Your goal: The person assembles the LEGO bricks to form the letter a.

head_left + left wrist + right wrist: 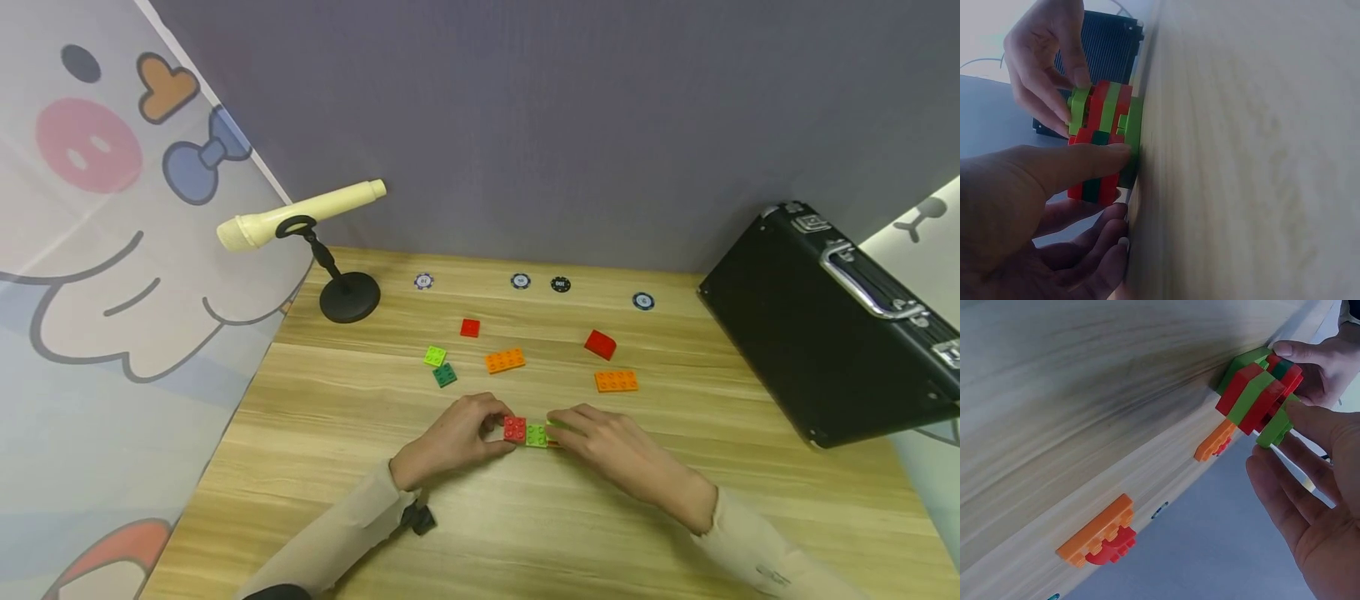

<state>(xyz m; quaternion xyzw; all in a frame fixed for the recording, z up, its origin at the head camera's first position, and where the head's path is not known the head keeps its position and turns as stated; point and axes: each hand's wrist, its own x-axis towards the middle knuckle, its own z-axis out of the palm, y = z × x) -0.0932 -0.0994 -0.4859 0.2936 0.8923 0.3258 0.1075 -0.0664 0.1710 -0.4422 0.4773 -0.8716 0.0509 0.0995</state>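
My left hand (453,437) grips the left column of a toy building-brick stack, thumb on one side and fingers curled on the other. That column (1092,178) is red, dark green and red in layers. Beside it stands a red, lime and red column (1254,397), and both sit on a green base (1235,369) against the tabletop. My right hand (611,446) pinches a lime green brick (1277,428) between thumb and fingertips at the top of the right column. It looks slightly tilted; whether it is fully seated I cannot tell.
Loose orange bricks (505,361), red bricks (600,344), a lime brick (435,356) and a dark green brick (445,375) lie beyond my hands. Several poker chips (521,282) line the back. A microphone (300,215) on a stand is at left, a black case (825,325) at right.
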